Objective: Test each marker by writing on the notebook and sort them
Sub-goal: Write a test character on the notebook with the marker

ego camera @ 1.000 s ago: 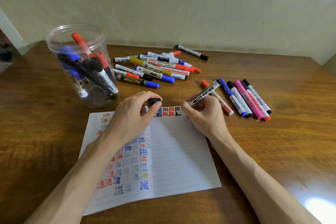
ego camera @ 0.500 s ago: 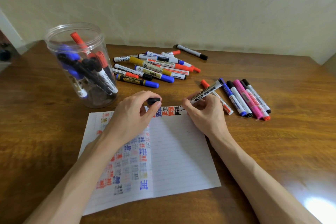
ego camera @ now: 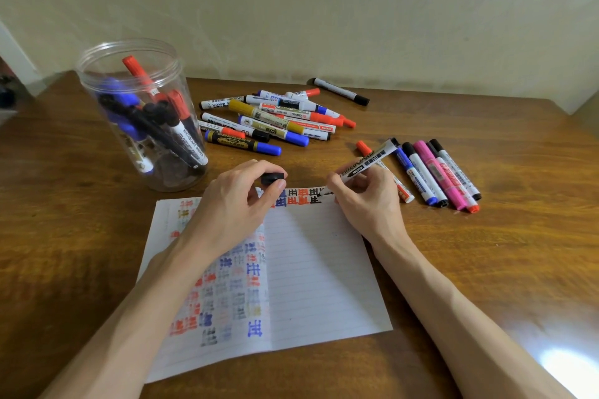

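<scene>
A lined notebook (ego camera: 311,272) lies open on the wooden table, its left page full of red, blue and black test marks. My right hand (ego camera: 366,201) grips a white marker (ego camera: 368,162) with its tip touching the top edge of the right page, beside a row of marks. My left hand (ego camera: 236,204) rests on the notebook and pinches the marker's black cap (ego camera: 273,178) between thumb and fingers.
A clear plastic jar (ego camera: 142,113) with several markers stands at the back left. A loose pile of markers (ego camera: 275,116) lies behind the notebook. A row of markers (ego camera: 434,172) lies to the right of my right hand. A single black marker (ego camera: 340,91) sits near the wall.
My right hand has shifted the marker tip slightly along the top of the page while writing. The left hand with the cap has stayed in place.
</scene>
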The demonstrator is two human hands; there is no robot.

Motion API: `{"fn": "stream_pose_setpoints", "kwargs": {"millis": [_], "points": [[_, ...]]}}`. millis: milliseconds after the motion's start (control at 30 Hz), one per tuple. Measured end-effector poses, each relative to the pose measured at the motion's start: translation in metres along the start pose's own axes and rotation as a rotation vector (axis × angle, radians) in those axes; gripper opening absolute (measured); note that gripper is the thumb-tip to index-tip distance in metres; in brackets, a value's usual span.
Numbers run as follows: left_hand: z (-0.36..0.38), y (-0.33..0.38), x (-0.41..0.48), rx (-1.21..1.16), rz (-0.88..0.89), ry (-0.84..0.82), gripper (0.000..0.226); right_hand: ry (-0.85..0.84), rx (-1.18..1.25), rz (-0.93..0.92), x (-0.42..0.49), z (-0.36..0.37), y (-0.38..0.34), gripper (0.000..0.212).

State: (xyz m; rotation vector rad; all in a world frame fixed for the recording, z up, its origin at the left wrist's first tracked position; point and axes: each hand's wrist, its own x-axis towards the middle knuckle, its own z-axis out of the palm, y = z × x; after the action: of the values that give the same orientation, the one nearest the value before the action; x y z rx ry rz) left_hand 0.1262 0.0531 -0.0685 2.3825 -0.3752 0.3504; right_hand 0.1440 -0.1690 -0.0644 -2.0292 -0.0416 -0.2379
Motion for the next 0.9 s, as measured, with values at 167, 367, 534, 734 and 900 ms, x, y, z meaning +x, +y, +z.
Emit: {"fn": "stream_pose_setpoints", "kwargs": {"millis": [167, 367, 534, 734, 900], "points": [[0.0, 0.001, 0.0, -0.009, -0.002, 0.001, 0.028, -0.005, -0.02, -0.02, -0.001, 0.0, -0.002, 0.012], [-0.001, 0.001, 0.0, -0.012, -0.002, 0.004, 0.029, -0.054, -0.023, 0.002, -0.001, -0.001, -0.003, 0.012], [-0.004, 0.0, 0.001, -0.033, 0.003, -0.004, 0.034, -0.005, 0.084, 0.044, 0.0, -0.002, -0.002, 0.011], [-0.007, 0.007, 0.001, -0.198, -0.065, -0.005, 0.039, -0.06, 0.404, 0.15, -0.001, -0.011, -0.012, 0.008], [-0.007, 0.012, 0.0, -0.235, -0.057, -0.005, 0.032, -0.225, 0.569, 0.166, -0.003, -0.01, -0.015, 0.011]]}}
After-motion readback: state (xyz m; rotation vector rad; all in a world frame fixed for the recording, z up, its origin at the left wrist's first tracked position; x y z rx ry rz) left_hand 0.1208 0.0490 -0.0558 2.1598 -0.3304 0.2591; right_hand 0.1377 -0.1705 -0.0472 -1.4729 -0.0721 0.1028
